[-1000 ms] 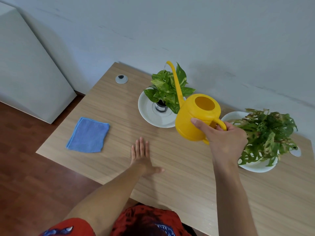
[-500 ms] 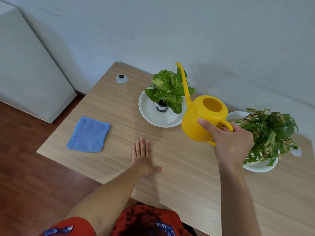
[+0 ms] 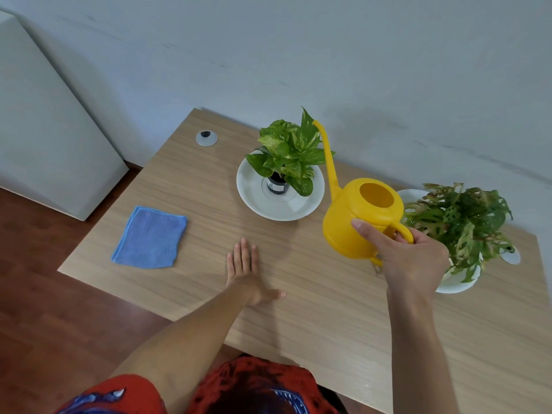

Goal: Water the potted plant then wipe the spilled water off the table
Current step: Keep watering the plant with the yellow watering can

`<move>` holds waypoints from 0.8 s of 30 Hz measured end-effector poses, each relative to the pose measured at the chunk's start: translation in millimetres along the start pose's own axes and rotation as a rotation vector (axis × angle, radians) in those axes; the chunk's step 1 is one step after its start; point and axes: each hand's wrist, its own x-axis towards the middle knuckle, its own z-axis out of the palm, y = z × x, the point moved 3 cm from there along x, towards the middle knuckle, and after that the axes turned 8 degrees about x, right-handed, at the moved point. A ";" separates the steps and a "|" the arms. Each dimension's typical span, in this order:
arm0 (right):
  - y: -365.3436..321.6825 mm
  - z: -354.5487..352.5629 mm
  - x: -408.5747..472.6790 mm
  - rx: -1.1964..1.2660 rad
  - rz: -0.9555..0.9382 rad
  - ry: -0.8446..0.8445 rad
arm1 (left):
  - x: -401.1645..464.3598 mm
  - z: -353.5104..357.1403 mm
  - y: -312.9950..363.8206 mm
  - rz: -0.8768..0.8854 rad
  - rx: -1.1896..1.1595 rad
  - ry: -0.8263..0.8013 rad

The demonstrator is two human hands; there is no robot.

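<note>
My right hand [image 3: 409, 258] grips the handle of a yellow watering can [image 3: 355, 222], held just above the table between the two plants. Its long spout points up, right beside the leaves of a small green potted plant [image 3: 288, 153] in a dark pot on a white saucer [image 3: 260, 201]. A second plant [image 3: 460, 219] with holed leaves stands in a white dish to the right, partly behind my hand. My left hand [image 3: 246, 270] lies flat on the wooden table [image 3: 313, 318], fingers together, holding nothing. A folded blue cloth [image 3: 149, 237] lies near the table's left edge. I see no spilled water.
Two round grey cable grommets [image 3: 206, 137] [image 3: 511, 256] sit in the tabletop, one at the back left and one at the right behind the second plant. A white cabinet [image 3: 44, 121] stands left of the table. The wall runs right behind the table.
My right hand has carried the watering can to the right, away from over the small plant and nearer the second plant. The left hand has stayed flat on the table.
</note>
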 end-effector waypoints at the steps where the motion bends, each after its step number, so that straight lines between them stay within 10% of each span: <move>1: 1.1 -1.6 -0.6 0.006 -0.001 -0.002 | 0.0 -0.2 0.2 -0.001 0.003 -0.003; 24: 21.1 -16.8 -24.5 0.011 0.010 -0.028 | 2.0 2.2 1.0 -0.028 0.014 0.006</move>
